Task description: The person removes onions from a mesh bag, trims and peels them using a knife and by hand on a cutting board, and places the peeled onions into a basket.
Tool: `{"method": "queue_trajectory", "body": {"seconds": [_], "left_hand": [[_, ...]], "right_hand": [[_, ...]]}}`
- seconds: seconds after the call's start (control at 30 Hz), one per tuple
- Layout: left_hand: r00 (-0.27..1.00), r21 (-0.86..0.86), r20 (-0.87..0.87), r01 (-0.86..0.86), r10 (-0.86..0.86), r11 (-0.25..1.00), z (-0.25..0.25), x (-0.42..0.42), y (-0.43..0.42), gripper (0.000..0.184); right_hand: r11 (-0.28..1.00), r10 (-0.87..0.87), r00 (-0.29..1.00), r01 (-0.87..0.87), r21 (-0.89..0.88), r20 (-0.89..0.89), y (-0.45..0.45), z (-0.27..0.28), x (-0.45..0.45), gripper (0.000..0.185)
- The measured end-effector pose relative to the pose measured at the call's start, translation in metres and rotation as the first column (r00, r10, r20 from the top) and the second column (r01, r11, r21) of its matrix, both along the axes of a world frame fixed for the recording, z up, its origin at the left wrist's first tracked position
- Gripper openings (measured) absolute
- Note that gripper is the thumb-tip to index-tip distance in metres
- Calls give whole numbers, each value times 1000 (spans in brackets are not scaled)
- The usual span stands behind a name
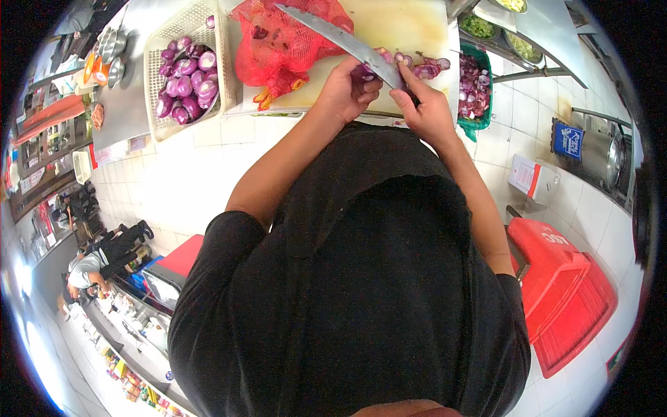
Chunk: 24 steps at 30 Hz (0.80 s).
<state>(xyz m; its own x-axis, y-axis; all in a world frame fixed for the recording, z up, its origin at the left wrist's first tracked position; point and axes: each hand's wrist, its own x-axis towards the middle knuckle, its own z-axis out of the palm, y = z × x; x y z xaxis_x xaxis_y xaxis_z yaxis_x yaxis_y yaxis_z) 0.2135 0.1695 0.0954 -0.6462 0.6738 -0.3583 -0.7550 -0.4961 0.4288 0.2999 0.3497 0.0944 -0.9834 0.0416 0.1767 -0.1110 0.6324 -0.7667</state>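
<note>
A large knife (340, 40) points up and to the left above the cutting board (403, 21). Its handle end is at my right hand (425, 105), whose fingers are closed around it. My left hand (347, 92) is curled around a purple onion (361, 75) beside the blade. Onion pieces (427, 68) lie on the board just beyond my right hand. A red mesh bag (278, 52) rests on the left part of the board. Peeled onions (186, 80) fill a white basket (154, 104) left of the board.
At the right hangs a green-lined container (481, 125) of cut onion. Trays of chopped greens (479, 26) stand at the upper right. A red plastic chair (566, 292) is behind on the right. Another person (90, 267) stands at a far counter on the left.
</note>
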Motion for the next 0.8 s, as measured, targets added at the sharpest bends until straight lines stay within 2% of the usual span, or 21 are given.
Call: {"method": "queue_trajectory", "body": {"seconds": [0.17,0.2,0.33,0.43,0.53,0.6,0.77,0.8], "left_hand": [[999,11,40,-5,5,1000,1,0,-2,33],[998,17,59,0,-1,1000,-2,0,-3,32],[999,55,36,33,-35,998,-5,-2,-10,37],[1000,39,15,17,-18,999,-2,0,-16,36],[992,51,-121,38,-32,998,3,-2,-20,34],[980,-33,-196,31,-37,999,1,-2,-17,33],[960,-249,-279,-47,-26,967,3,9,-1,31],[942,-285,-324,-9,-87,959,-1,8,-1,39]], "right_hand": [[1000,5,1000,-5,1,-26,-2,6,0,57],[999,4,1000,-3,47,-10,-1,2,1,55],[1000,-25,1000,25,19,0,11,-15,17,48],[980,-132,934,174,-102,331,33,-26,37,46],[943,-209,953,257,-214,221,46,-43,58,47],[944,-194,944,254,-210,269,49,-39,62,48],[972,-67,989,95,-215,135,13,11,44,50],[986,-49,993,66,-153,110,8,18,39,52]]}}
